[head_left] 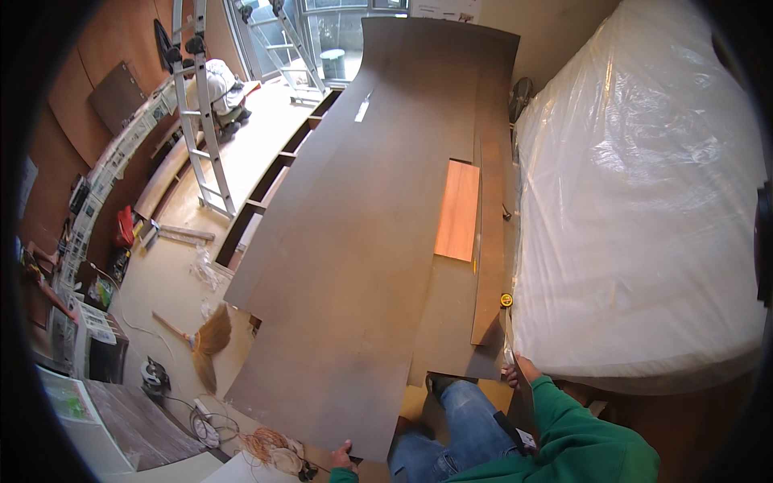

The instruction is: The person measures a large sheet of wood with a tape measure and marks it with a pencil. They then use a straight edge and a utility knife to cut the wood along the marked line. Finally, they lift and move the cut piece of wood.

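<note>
A large brown laminate sheet (338, 241) stretches away from me, its far end curling up. My left hand (344, 456) grips its near edge, thumb on top and the other fingers partly hidden. On the right, my right hand (522, 370) is closed around a thin brown strip (525, 396) beside the wrapped mattress. Just beyond that hand sits a yellow and black tape measure (506, 300). A long narrow brown board (488, 274) lies along the sheet's right side. Left of it is an orange-brown wood-grain panel (457, 211).
A bulky plastic-wrapped mattress (636, 217) fills the right side. A ladder (201, 129) stands left, near a crouching person (219, 88). A straw broom (211, 342), a power tool (155, 375) and cords (270, 447) lie on the left floor. Another person's arm (50, 290) shows far left.
</note>
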`<state>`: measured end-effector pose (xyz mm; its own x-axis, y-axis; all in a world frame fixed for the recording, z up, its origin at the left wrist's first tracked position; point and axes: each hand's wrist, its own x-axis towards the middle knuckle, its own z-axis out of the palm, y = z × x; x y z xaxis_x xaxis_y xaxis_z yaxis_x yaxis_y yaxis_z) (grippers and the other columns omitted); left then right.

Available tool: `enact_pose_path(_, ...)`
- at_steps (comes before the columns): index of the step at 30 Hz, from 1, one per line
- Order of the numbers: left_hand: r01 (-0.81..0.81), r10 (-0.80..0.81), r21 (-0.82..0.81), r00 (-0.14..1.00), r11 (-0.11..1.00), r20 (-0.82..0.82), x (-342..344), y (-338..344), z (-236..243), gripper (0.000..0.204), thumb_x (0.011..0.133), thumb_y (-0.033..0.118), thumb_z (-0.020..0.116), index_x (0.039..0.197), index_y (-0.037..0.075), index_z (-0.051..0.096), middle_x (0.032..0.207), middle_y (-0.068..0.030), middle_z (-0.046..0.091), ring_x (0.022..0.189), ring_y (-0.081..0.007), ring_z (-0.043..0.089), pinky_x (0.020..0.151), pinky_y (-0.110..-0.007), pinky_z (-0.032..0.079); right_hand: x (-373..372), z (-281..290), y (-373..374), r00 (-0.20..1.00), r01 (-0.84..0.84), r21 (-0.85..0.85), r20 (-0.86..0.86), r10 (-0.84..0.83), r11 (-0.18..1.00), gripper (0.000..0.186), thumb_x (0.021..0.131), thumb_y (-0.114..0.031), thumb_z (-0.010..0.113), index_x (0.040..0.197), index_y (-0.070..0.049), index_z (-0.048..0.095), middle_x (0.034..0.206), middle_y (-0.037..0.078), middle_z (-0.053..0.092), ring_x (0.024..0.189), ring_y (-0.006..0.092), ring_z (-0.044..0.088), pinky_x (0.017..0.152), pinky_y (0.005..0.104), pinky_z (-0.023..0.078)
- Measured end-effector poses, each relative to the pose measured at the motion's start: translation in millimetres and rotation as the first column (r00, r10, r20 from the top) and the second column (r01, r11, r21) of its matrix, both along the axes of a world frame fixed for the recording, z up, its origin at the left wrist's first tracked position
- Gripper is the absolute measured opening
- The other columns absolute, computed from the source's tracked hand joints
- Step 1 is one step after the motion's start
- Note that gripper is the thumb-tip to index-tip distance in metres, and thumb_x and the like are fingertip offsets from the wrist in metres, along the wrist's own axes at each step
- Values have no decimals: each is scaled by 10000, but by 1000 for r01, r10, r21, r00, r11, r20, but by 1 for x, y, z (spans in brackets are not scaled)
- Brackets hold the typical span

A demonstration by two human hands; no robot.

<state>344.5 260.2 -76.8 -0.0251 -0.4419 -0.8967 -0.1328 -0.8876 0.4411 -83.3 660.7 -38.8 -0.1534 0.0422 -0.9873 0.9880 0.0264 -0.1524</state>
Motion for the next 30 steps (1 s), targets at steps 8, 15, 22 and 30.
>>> enact_pose_path(8,274,-313,-213,933,938,-179,-84,-17,97,393,924,80,646,1238,-103,498,1123,-251,663,865,-394,742,737,-539,668,60,32,95,925,-242,198,-249,287,950,617,1086,-594,432,1055,-8,625,705,55,579,509,172,512,447,371,440)
enact_pose_path(15,289,-350,-360,929,887,-117,-131,-26,155,386,981,201,564,1187,-119,499,1081,-248,670,868,-376,746,660,-492,670,105,71,92,904,-215,439,-249,348,872,628,1089,-473,522,1376,81,590,1207,232,717,981,322,731,738,508,575)
enact_pose_path(22,295,-344,-358,936,886,-79,-144,-50,186,358,966,223,570,1180,-60,523,1076,-212,677,858,-344,740,616,-454,662,62,49,75,743,-246,585,-398,538,773,643,1064,-464,558,1327,121,606,1258,261,691,1095,363,686,887,487,544)
enact_pose_path(30,239,-239,-321,970,916,39,-145,-95,205,322,939,246,589,1158,14,547,1045,-147,687,827,-313,734,588,-435,646,-84,37,-3,514,-335,747,-366,776,574,557,1047,-428,577,1144,116,641,1139,362,681,1098,517,650,944,509,522)
